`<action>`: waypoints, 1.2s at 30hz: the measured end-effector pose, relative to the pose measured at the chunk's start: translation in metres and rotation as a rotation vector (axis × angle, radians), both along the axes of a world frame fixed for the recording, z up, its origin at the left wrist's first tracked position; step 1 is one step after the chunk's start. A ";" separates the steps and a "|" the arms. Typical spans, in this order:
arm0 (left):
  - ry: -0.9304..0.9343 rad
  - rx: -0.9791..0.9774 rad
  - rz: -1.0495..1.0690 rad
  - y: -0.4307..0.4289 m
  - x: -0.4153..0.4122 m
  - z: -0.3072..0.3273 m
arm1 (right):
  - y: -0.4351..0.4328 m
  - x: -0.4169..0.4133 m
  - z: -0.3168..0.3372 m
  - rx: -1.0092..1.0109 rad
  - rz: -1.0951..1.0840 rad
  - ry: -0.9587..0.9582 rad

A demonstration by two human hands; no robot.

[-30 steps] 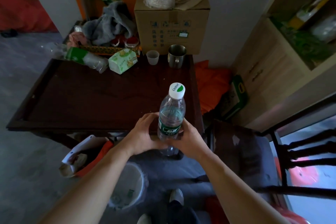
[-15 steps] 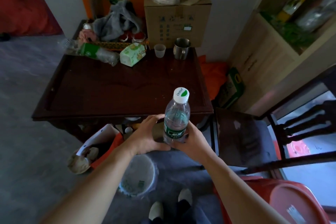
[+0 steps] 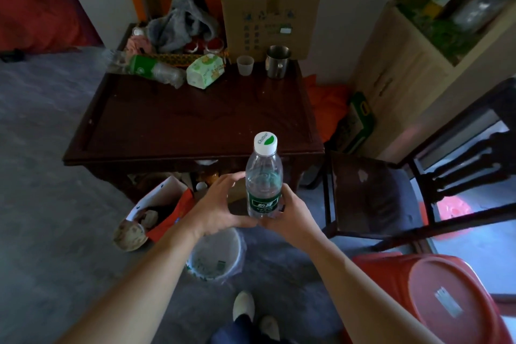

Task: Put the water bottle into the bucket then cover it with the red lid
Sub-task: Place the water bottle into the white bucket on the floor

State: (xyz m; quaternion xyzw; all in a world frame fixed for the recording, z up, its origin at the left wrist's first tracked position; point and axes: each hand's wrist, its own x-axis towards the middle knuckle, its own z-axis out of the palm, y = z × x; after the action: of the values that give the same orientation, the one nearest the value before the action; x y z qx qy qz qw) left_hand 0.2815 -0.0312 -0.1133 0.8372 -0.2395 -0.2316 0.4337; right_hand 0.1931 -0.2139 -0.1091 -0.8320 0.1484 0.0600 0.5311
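Note:
I hold a clear water bottle [image 3: 264, 184] with a white cap and green label upright in front of me, past the table's near edge and above the floor. My right hand [image 3: 287, 212] wraps its lower part from the right. My left hand [image 3: 220, 207] cups it from the left, fingertips at the base and thumb spread away. A red bucket [image 3: 371, 264] stands on the floor at the lower right, with the red lid [image 3: 446, 296] lying on top of it. The bucket's inside is hidden.
A dark wooden table [image 3: 195, 120] stands ahead, with a cardboard box [image 3: 268, 17], metal mug [image 3: 276, 61] and clutter at its far end. A dark chair [image 3: 371, 195] is on the right. A small white bin [image 3: 215, 257] and open bags sit on the floor.
The table has receded as I backed away, with the bottle still in both hands and now off the table's edge. The red bucket and lid came into view at lower right.

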 end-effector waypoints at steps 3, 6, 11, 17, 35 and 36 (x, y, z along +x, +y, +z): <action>0.002 -0.007 0.018 0.003 -0.017 0.000 | 0.003 -0.016 -0.007 -0.006 0.028 0.009; 0.005 0.017 0.038 0.010 -0.034 0.000 | 0.007 -0.026 -0.013 -0.011 0.059 0.017; 0.047 -0.027 0.080 0.027 -0.055 -0.004 | 0.020 -0.036 -0.020 -0.018 0.100 0.022; 0.057 -0.004 0.116 0.052 -0.064 -0.008 | 0.039 -0.045 -0.021 -0.005 0.093 0.033; 0.069 0.027 0.005 0.196 -0.014 -0.026 | 0.181 -0.009 -0.044 0.007 -0.031 0.096; 0.067 0.038 -0.004 0.203 -0.013 -0.030 | 0.188 -0.008 -0.048 0.013 -0.037 0.102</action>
State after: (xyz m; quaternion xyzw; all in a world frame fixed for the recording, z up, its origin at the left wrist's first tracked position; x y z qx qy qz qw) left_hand 0.2686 0.1715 -0.1437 0.8365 -0.2223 -0.2647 0.4251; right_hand 0.1847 -0.0264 -0.1570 -0.8215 0.1905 0.0935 0.5292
